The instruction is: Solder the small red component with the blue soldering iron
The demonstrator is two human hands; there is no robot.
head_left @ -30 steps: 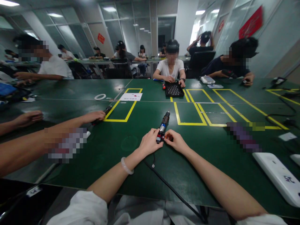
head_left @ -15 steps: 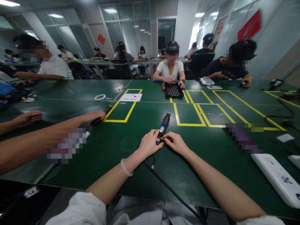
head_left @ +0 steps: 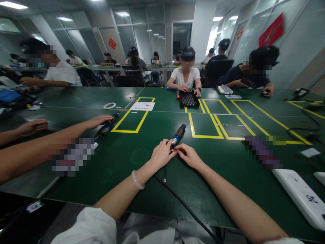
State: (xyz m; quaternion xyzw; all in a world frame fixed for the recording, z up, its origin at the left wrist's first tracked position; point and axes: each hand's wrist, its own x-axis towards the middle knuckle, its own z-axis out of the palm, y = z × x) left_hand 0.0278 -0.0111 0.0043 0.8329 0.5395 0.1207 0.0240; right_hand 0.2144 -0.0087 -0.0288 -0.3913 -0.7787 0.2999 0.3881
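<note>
A black and blue pen-shaped tool [head_left: 178, 134] lies on the green table [head_left: 142, 162], tip pointing away to the right. My left hand [head_left: 160, 155] curls around its near end from the left, a pale bangle on that wrist. My right hand [head_left: 189, 156] pinches the same end from the right with fingers pressed together. A black cable [head_left: 182, 203] runs from the tool back toward me.
A co-worker's arm [head_left: 50, 142] reaches in from the left, its hand on a similar tool [head_left: 105, 128]. Yellow tape boxes [head_left: 203, 127] mark the table. A black tray [head_left: 188, 99] sits before a person opposite. White power strip [head_left: 299, 195] at right; white tape ring [head_left: 109, 105].
The tool has swung slightly so its tip points more to the right. The co-worker's hand at left has shifted a little on its tool. My hands stay at the near end.
</note>
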